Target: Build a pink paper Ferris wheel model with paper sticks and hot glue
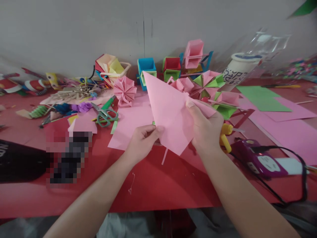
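A pink paper sheet (170, 115) is held up above the red table, one pointed corner standing upward and its right part curled or folded. My left hand (143, 140) pinches its lower left edge between thumb and fingers. At the right side, my right hand (206, 127) grips the same sheet, thumb on the near face and the other fingers hidden behind. Under and behind it lies another pink sheet (131, 124) on the table. A narrow pink strip (164, 156) shows just below the held sheet.
Scissors (106, 116) and a pink folded rosette (124, 91) lie left of centre. Folded paper boxes (146, 66) stand along the wall. On the right are a yellow glue gun (225, 137), a purple device (260, 158) with a black cable, and a patterned cup (239, 71).
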Demonstrator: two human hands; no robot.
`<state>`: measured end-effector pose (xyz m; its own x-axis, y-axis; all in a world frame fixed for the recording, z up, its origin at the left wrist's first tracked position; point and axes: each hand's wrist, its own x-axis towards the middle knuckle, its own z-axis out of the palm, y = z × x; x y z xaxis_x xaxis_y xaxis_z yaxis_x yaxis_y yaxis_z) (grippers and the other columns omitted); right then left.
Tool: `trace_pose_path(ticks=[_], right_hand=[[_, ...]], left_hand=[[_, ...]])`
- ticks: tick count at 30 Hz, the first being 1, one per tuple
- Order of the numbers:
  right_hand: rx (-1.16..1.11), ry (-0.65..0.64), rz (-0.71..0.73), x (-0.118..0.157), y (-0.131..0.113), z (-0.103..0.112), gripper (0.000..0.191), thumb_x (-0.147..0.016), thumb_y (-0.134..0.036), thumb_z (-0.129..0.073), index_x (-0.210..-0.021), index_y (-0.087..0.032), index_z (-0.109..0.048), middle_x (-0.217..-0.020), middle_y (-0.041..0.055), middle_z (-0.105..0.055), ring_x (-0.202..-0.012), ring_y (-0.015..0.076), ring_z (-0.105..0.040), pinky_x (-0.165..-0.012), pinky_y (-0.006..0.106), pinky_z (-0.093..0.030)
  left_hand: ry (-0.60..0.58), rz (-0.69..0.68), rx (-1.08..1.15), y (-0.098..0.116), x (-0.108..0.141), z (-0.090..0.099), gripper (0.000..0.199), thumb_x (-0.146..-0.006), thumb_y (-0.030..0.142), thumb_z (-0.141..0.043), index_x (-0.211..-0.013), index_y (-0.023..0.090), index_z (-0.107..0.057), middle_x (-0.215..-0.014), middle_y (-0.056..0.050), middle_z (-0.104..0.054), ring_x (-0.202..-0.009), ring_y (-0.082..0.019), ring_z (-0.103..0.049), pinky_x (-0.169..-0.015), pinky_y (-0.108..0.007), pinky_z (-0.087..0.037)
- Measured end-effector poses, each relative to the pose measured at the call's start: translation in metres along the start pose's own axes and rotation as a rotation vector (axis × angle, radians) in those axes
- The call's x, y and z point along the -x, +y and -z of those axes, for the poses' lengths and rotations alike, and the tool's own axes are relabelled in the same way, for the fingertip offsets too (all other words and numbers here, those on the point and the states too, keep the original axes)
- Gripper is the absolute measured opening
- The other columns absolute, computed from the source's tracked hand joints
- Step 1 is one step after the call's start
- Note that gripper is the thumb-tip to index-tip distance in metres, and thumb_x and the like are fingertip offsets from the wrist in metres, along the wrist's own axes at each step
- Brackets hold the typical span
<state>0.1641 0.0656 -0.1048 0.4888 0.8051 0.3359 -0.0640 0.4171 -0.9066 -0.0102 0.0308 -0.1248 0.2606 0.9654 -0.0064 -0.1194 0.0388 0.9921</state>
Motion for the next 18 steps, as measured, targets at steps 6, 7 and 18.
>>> trace_pose_path(ticks=[6,7,18], right_hand=[[0.017,-0.008,-0.043,0.0019,-0.0012,0.0003,0.021,-0.075,-0.036,-0.083,-0.092,-0.023,-0.080,-0.087,0.0027,-0.078,-0.082,0.0214,-0.073,-0.077,0.039,-0.059],[0.017,-0.015,-0.048,0.0018,-0.0011,0.0005,0.020,-0.076,-0.036,-0.082,-0.092,-0.023,-0.080,-0.087,0.0027,-0.078,-0.082,0.0215,-0.073,-0.077,0.039,-0.059],[-0.197,-0.456,-0.275,-0.0071,0.0019,0.0002,0.062,-0.065,-0.079,-0.072,-0.102,-0.030,-0.076,-0.119,0.0072,-0.075,-0.110,0.0279,-0.070,-0.084,0.042,-0.060]], left_hand=[[0.052,-0.040,-0.040,0.0015,-0.0004,0.0015,0.042,-0.081,0.052,-0.077,-0.062,0.016,-0.066,-0.058,0.001,-0.056,-0.055,-0.012,-0.058,-0.054,-0.024,-0.059],[0.047,-0.030,-0.047,0.0021,-0.0002,0.0012,0.041,-0.080,0.051,-0.078,-0.062,0.016,-0.066,-0.058,0.001,-0.057,-0.055,-0.012,-0.059,-0.055,-0.024,-0.059],[0.291,-0.139,0.119,0.0013,-0.0051,0.0098,0.031,-0.079,0.043,-0.081,-0.069,0.016,-0.069,-0.064,0.001,-0.062,-0.064,-0.012,-0.064,-0.070,-0.027,-0.062]])
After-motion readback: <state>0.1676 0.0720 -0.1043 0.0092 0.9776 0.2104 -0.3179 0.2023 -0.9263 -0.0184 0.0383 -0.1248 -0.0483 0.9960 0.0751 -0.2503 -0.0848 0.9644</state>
